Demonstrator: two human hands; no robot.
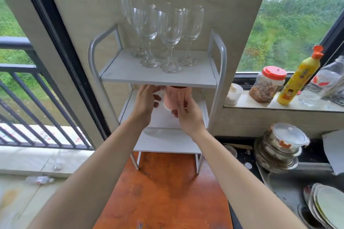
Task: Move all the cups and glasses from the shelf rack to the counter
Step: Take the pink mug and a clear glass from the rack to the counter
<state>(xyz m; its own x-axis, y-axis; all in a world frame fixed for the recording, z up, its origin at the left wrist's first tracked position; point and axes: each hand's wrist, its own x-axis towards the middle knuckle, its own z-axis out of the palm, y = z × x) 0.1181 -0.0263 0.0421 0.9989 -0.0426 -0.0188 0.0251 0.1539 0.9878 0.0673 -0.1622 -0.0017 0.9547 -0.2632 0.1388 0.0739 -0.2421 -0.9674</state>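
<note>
I have both hands on the middle tier of the shelf rack (158, 80). My right hand (188, 115) is curled around the pink cup (172, 98); my left hand (145, 102) seems closed on a clear glass (160, 93), though blur hides that grip. At twelve o'clock, stemmed glasses (168, 39) crowd the top tier. Lifting too high could knock that shelf and topple them. The counter (163, 191) lies at six o'clock.

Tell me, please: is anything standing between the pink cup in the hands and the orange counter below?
Nothing visible blocks it. The pink cup sits in the middle tier, held between the left hand and right hand. The counter in front of the shelf rack looks bare; only the top shelf edge is close above.
</note>
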